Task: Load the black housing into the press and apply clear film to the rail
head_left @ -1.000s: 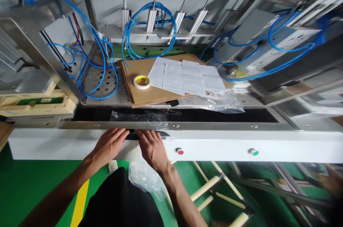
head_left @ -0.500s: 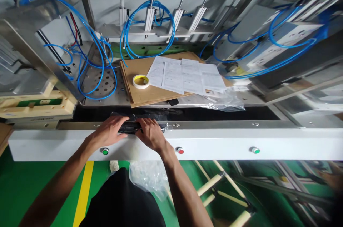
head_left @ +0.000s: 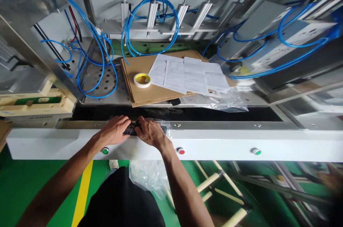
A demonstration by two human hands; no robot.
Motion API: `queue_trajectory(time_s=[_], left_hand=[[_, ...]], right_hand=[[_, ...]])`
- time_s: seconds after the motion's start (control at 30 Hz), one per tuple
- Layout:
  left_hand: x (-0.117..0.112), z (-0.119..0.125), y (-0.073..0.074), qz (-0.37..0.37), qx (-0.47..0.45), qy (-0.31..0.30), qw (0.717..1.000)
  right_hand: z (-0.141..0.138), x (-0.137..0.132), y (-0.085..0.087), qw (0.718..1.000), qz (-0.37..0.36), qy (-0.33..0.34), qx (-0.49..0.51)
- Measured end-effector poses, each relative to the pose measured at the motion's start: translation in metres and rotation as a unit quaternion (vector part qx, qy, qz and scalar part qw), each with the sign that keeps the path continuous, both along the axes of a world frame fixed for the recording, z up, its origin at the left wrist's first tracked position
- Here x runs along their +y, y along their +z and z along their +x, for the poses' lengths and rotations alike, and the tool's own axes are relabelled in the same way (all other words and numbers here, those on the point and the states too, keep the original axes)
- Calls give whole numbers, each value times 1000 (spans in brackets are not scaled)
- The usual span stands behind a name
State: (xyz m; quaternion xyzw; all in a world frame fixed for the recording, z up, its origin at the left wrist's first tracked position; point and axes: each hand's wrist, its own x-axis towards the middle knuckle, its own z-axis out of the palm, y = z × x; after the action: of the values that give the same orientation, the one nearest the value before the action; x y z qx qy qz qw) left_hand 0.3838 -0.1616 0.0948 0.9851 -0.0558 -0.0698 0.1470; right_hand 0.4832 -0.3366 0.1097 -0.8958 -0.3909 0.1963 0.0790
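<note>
A black part (head_left: 130,130) with a glossy surface lies across the metal ledge, between my two hands. Clear plastic film (head_left: 166,125), apparently its bag, sticks out on the right. My left hand (head_left: 115,130) grips the left end, its fingers curled over the top. From the other side my right hand (head_left: 150,132) is closed on the right half, thumb and fingers bent round it. Most of the part is hidden under the hands, so its exact kind cannot be made out.
A dark belt channel (head_left: 214,114) runs behind the ledge. Beyond it sit cardboard sheets (head_left: 128,73), a tape roll (head_left: 142,80) and printed papers (head_left: 174,73). The white front panel (head_left: 219,145) carries a red button (head_left: 181,151) and green ones. Blue hoses (head_left: 125,27) loop behind.
My hands have come slightly closer together on the black part, the left one shifting right. The part and its film have turned a little, and the camera view has shifted slightly.
</note>
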Motion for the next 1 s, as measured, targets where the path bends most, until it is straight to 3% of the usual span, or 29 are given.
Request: queue_trajectory(time_s=[0.13, 0.4, 0.53, 0.83, 1.0], left_hand=[[0, 0, 3, -6, 15, -6, 1000], [1, -4, -6, -21, -17, -26, 999], [0, -7, -9, -21, -49, -35, 998], [0, -22, -22, -7, -116, -32, 993], [0, -23, -26, 15, -112, -50, 992]], right_hand=[[-8, 1, -2, 1000, 15, -7, -25], [-17, -4, -15, 994, 46, 7, -99], [-20, -9, -22, 987, 96, 9, -127], [-26, -12, -36, 983, 138, -25, -121], [-43, -20, -41, 943, 238, -74, -220]])
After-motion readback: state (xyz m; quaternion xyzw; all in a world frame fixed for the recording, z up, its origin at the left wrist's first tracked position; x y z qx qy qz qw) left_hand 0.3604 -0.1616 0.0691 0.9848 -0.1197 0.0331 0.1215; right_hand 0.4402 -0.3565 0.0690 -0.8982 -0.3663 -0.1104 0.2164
